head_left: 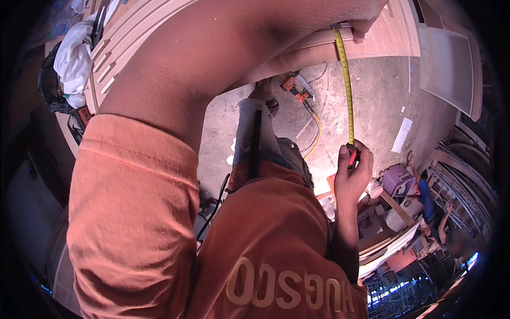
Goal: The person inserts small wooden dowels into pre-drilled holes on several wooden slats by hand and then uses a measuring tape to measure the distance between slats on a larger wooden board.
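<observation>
My right hand (353,174) is closed around a red and black tape measure (352,154), low on the right, in front of my body. From it the yellow blade (347,90) runs out, slightly bowed, to the edge of a wooden workpiece (319,55) at the top. My left arm reaches across the upper part of the view. At its end my left hand (366,24) is bent over a thin wooden strip (346,33), beside the blade's end. Part of that hand is cut off by the upper edge, and most of its fingers are hidden.
An orange and black power tool (295,87) with a yellow hose (319,133) lies on the concrete floor (377,101). Wooden strips (114,58) and a white cloth (74,56) are at the left. A framed panel (446,66) leans at the right. Another person (454,239) is at lower right.
</observation>
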Available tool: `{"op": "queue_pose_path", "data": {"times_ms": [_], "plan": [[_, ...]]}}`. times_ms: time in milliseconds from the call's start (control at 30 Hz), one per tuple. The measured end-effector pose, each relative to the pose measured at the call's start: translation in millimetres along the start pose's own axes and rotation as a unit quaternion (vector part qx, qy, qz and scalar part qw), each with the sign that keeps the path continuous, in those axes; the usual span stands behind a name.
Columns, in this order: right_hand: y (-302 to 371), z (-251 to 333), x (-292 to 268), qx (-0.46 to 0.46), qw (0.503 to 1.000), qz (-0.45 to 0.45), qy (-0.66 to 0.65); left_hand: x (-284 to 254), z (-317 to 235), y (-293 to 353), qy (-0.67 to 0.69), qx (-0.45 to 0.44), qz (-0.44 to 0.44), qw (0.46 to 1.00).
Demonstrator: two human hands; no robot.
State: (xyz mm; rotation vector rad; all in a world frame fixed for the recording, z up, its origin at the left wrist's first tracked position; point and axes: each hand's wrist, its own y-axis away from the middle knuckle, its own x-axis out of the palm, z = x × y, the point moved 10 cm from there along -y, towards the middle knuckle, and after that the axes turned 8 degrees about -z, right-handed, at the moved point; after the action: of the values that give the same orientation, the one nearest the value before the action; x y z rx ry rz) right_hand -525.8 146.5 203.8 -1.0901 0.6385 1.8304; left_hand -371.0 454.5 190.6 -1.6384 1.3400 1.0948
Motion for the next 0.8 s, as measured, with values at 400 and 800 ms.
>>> {"op": "queue_pose_path", "data": {"times_ms": [400,800], "plan": [[-2.6,0.5,-2.7,0.007,1.0,0.004,0.009,0.3,-0.9,1.1,-0.033,-0.021,0.061,0.997],[-3.6,-1.6,-1.8,0.014,1.0,0.01,0.009,0.5,-1.3,1.3,-0.038,-0.019,0.075,0.996]]}}
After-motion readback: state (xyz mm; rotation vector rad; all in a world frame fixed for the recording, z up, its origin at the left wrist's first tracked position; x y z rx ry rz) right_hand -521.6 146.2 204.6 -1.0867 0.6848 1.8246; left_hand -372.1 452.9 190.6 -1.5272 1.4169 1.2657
